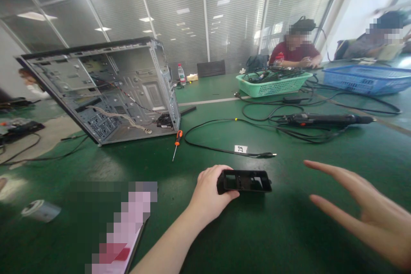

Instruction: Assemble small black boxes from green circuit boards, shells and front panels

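Black rectangular frame [244, 183] in left hand [210, 186]

Fingers [209, 172] clasp one end; cut-out windows [257, 183] pierce its face. Over smooth green worktop [263, 235] (contact unclear). Right hand [362, 207] well apart, fingers spread. Behind: open grey sheet-metal computer case [133, 68], perforated panel [102, 125].

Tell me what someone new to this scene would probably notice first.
Probably the big open computer case, standing at the left of the green table with its metal inside showing. Next, near the lower middle, the left hand grips a black frame, while the right hand is spread open at the right edge. Farther back, a green basket heaped with dark cables stands out too.
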Action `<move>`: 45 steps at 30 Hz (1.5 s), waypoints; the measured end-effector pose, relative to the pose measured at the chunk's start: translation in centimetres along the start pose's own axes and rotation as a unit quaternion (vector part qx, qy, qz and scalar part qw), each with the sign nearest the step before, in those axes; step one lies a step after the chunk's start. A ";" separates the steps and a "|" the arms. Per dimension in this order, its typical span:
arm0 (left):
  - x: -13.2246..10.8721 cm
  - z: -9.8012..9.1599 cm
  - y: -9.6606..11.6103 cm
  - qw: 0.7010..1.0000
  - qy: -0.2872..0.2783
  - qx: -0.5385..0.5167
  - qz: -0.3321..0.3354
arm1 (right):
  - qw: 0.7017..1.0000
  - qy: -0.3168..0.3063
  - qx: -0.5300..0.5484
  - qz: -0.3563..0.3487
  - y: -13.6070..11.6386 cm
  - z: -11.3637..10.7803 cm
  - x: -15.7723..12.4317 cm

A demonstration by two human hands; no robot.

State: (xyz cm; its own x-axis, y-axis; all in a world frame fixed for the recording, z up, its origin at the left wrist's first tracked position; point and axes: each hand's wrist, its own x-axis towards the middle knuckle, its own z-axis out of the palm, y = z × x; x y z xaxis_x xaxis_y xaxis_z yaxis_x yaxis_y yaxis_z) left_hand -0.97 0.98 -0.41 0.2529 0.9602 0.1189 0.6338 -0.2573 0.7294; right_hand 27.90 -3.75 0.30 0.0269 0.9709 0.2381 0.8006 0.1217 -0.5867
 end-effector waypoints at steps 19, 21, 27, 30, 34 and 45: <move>0.0 -0.1 -0.3 0.978 -0.021 -0.193 -0.075 | 0.861 -0.233 0.420 0.169 -7.3 5.3 2.3; 0.0 -0.2 -0.1 0.982 -0.018 -0.160 -0.098 | 0.808 -0.251 0.489 0.212 -7.0 5.7 2.4; 0.0 -0.5 0.4 0.984 -0.043 -0.165 -0.057 | 0.687 -0.273 0.599 0.309 -5.4 6.1 2.8; 0.0 -0.4 0.4 0.981 -0.043 -0.180 -0.063 | 0.692 -0.291 0.588 0.303 -4.9 6.2 2.8; 0.1 -0.2 -0.1 0.978 -0.038 -0.188 -0.077 | 0.740 -0.310 0.542 0.252 -4.9 6.4 2.7; 0.5 0.5 -0.7 0.970 -0.029 -0.232 -0.065 | 0.729 -0.314 0.555 0.249 -5.2 5.8 2.5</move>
State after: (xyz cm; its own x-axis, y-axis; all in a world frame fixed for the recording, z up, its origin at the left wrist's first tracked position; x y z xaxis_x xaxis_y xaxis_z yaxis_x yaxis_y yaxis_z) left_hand -0.90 1.63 -1.22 0.2425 0.9699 -0.0225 0.2700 -0.0452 0.9618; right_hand 20.31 -0.71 -0.57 -0.4086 0.8126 -0.4157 -0.2015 -0.5245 -0.8272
